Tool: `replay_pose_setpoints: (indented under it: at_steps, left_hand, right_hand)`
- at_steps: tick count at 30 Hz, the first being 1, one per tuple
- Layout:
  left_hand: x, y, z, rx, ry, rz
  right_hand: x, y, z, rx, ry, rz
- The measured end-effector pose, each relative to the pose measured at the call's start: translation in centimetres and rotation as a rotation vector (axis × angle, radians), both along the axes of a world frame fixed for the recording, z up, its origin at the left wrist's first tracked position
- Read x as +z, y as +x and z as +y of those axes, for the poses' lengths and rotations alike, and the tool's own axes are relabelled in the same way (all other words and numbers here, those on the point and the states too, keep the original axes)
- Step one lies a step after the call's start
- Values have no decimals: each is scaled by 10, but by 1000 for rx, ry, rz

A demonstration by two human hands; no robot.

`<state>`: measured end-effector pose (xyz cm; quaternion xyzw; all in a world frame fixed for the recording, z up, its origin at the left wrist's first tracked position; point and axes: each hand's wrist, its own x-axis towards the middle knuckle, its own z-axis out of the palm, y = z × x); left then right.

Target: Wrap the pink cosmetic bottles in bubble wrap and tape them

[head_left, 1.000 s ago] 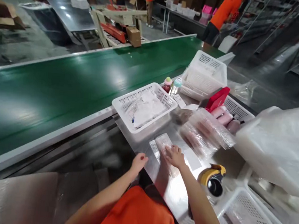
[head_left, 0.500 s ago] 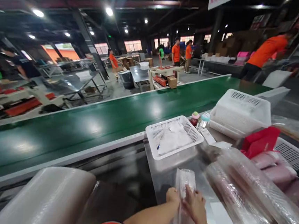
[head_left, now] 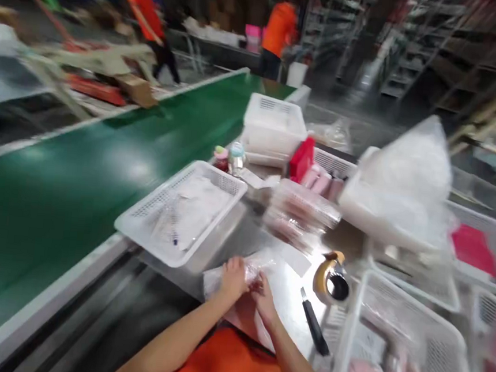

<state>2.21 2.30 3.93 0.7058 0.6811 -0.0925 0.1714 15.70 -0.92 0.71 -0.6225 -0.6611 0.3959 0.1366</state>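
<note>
A clear bubble-wrap package (head_left: pixel 255 266) lies crosswise on the metal table in front of my body. My left hand (head_left: pixel 234 277) is closed on its left part, fingers pressed over the wrap. My right hand (head_left: pixel 263 300) pinches the near side of the wrap, fingers bent. What is inside the wrap is hidden by blur and shine. Just beyond lie several wrapped pink pieces (head_left: pixel 300 211). A black-handled knife (head_left: pixel 314 325) and a roll of brown tape (head_left: pixel 324 276) are to the right of my right hand.
A white basket (head_left: pixel 141 217) with papers and a pen stands at the left, beside the green conveyor belt (head_left: pixel 78 183). Stacked white baskets (head_left: pixel 275 122) and two small jars (head_left: pixel 228 158) are farther back. Another white basket (head_left: pixel 447 342) holds pink items at right. Co-workers stand beyond the belt.
The view has swung right, bringing the tape, knife and right-hand baskets into sight. The package now lies crosswise rather than lengthwise, and both hands still hold it.
</note>
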Motion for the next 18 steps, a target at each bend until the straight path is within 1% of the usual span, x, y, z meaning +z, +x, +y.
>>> replay_pose_setpoints:
  at_steps: [1,3,5,7,10,12,14,16,18]
  left_hand:
    - [-4,0,-6,-4,69,14]
    - [-12,-3,-13,-77,151,5]
    - [-16,-8,-13,-186,154,-30]
    - [-17,-13,-11,-256,131,-63]
    - [-17,-20,-6,-301,119,-83]
    - [-18,-23,-4,-306,124,-90]
    - [-19,-25,-3,-300,116,-107]
    - [-22,-28,-2,-295,107,-141]
    - [-27,-31,-3,-296,128,-197]
  right_hand:
    - [6,17,-1,-110,-27,-15]
    - [20,54,-2,-344,8,-177]
    - [34,90,-2,-552,74,-380]
    - [44,119,4,-670,79,-540]
    - [47,142,26,-694,-41,-641]
    - [47,147,41,-684,-111,-642]
    - [49,149,47,-692,-140,-618]
    - [56,149,39,-712,-147,-583]
    - [69,147,19,-731,-143,-548]
